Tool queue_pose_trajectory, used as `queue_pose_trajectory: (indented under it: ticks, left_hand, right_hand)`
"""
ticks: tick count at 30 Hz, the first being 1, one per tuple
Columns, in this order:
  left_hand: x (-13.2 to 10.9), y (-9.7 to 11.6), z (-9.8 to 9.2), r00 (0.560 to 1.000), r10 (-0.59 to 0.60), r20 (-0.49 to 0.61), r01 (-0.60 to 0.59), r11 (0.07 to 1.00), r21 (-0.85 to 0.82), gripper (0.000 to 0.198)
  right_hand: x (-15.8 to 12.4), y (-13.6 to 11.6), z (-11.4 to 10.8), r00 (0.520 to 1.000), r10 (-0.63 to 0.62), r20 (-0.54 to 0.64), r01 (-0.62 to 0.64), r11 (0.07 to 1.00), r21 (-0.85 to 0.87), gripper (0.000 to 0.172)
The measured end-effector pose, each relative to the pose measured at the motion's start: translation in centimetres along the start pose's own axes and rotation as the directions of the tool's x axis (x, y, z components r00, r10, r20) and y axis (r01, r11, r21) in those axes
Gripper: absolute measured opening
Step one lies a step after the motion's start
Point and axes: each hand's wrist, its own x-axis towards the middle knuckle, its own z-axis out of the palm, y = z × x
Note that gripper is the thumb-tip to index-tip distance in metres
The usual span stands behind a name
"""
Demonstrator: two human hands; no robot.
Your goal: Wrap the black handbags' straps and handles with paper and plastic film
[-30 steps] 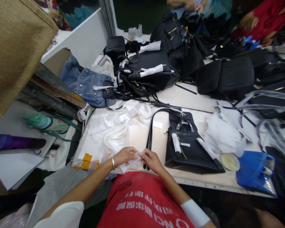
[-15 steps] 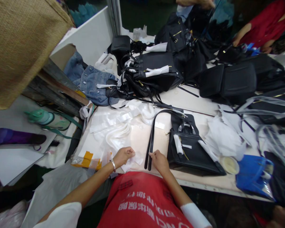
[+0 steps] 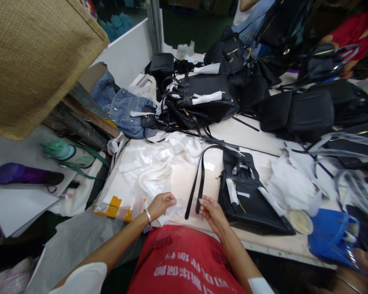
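Observation:
My left hand point(image 3: 162, 206) is closed in a pinch over the table, beside thin translucent white pieces point(image 3: 180, 209). What its fingertips hold, if anything, is too small to make out. With thumb and fingers together, my right hand point(image 3: 214, 213) pinches the end of a black bag strap point(image 3: 201, 179). The strap's other end hangs to the left of it, apart from the fingers. Both lengths curve up to a black handbag point(image 3: 248, 204), which lies on the table to the right with white wrapping on its zip pull and handles.
White strips point(image 3: 155, 175) lie left of the strap. Black bags point(image 3: 208, 96) crowd the far side, near a denim jacket point(image 3: 130, 110). White paper point(image 3: 290, 179), a round tub point(image 3: 300, 221) and a blue pouch point(image 3: 333, 234) sit at right. Another person's hand point(image 3: 360, 265) shows at lower right.
My right hand has turned, showing more of its fingers, and the strap ends have spread apart. My left hand has barely moved. A co-worker at the back has raised a black bag.

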Motion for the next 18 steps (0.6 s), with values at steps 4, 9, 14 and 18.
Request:
queue_pose_trajectory:
  ticks: [4, 9, 14, 18]
  left_hand:
    - [0.0, 0.1, 0.4, 1.000, -0.026, 0.014, 0.026, 1.000, 0.005, 0.029]
    - [-0.2, 0.4, 0.6, 1.000, -0.012, 0.021, 0.012, 1.000, 0.005, 0.031]
    - [-0.2, 0.5, 0.4, 1.000, 0.003, -0.001, -0.003, 0.999, -0.032, 0.031]
    - [-0.2, 0.4, 0.4, 1.000, 0.007, -0.001, -0.007, 0.999, -0.033, 0.031]
  right_hand:
    - [0.1, -0.8, 2.2, 0.999, -0.034, -0.010, 0.035, 0.991, 0.132, 0.041]
    - [0.2, -1.1, 4.3, 0.985, -0.169, -0.015, 0.170, 0.984, 0.061, 0.032]
    - [0.1, -1.2, 4.5, 0.967, -0.247, -0.061, 0.248, 0.969, 0.008, 0.033]
    - [0.0, -1.1, 4.6, 0.963, -0.264, -0.061, 0.263, 0.964, -0.033, 0.032]
